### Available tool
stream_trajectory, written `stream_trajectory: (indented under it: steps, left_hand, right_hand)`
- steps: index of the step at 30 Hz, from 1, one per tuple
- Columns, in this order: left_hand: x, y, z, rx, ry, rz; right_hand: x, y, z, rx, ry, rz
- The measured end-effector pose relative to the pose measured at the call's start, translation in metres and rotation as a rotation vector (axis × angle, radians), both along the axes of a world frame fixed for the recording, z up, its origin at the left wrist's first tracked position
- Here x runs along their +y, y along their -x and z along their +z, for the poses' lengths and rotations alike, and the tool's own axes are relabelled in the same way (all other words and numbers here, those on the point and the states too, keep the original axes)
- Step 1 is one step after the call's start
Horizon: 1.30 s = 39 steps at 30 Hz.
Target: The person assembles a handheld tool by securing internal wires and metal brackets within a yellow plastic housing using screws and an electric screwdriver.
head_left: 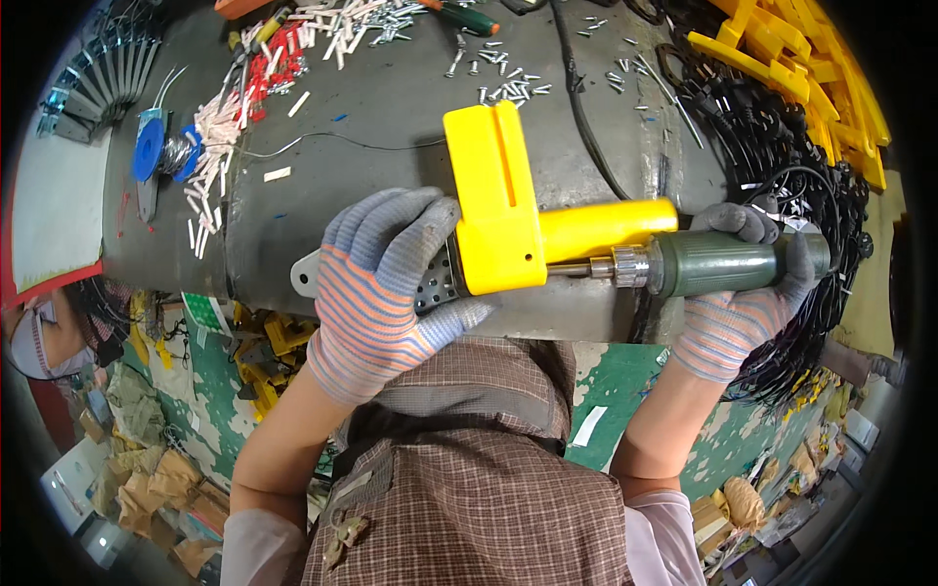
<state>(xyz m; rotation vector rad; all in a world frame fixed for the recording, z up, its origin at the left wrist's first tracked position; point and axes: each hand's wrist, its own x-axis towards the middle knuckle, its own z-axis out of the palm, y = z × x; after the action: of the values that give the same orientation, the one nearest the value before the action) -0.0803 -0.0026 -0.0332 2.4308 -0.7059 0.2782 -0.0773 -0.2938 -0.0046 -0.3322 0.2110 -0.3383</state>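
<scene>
Striped gloves cover both hands. My left hand (381,278) is closed round a tool with a yellow plastic housing (495,200) and a perforated metal part (436,290); a flat metal end with a hole pokes out left of the glove. The tool's yellow handle (606,224) points right. In my right hand (738,308) lies a dark green power screwdriver (718,262), fingers wrapped round its body. Its bit (570,270) points left and meets the lower right edge of the housing; the tip is hidden there.
Loose screws (513,83) and white strips (342,29) lie on the dark bench (371,117). A blue wire spool (164,151) stands left, near flat metal pieces (117,68). Black power cords (782,146) and yellow plastic parts (772,49) are heaped right. A black cable (586,117) crosses the bench.
</scene>
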Motion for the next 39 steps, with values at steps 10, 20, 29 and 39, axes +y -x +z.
stream_trajectory:
  steps: [10,20,29,39]
  left_hand:
    - [0.016,-0.014,0.003,-0.015,-0.008,-0.130]
    - [0.044,-0.082,0.018,-0.133,0.066,0.164]
    - [0.092,-0.131,0.013,-0.054,-0.272,0.442]
    - [0.102,-0.125,0.008,-0.107,-0.432,0.364]
  right_hand:
    - [0.021,0.015,0.008,0.017,-0.020,-0.112]
    - [0.024,0.019,0.007,0.088,0.101,-0.181]
    - [0.023,0.019,0.008,0.070,0.078,-0.140]
    - [0.022,0.014,0.010,0.064,0.038,-0.082]
